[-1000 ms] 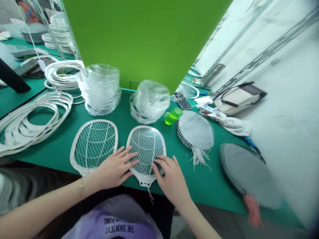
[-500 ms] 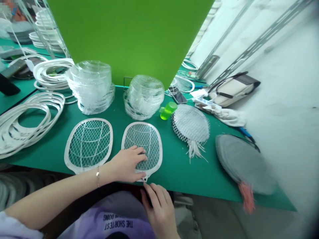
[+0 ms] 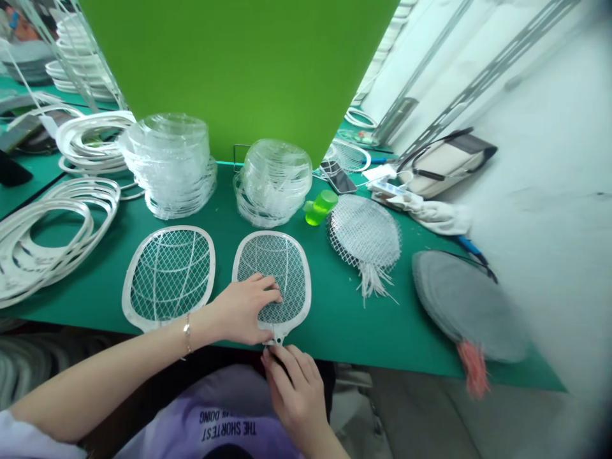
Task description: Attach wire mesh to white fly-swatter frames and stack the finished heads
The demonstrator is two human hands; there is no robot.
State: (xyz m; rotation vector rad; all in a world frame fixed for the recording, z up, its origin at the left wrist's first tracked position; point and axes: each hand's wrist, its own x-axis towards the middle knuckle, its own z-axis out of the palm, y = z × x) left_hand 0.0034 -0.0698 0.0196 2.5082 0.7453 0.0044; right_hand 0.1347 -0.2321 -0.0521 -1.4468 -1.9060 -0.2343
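- Right hand has come back to the near table edge since the earlier frame, fingers curled and pinching the neck of a white swatter frame.
- Left hand rests on that frame's wire mesh, fingers lying close together.
- Swatter frame lies flat on the green mat, near its edge, just right of a second swatter frame.
- Loose wire mesh lies to the right; clear plastic stacks stand far.

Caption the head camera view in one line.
Left hand rests on an electric swatter's mesh frame on green matting, right hand at its neck.
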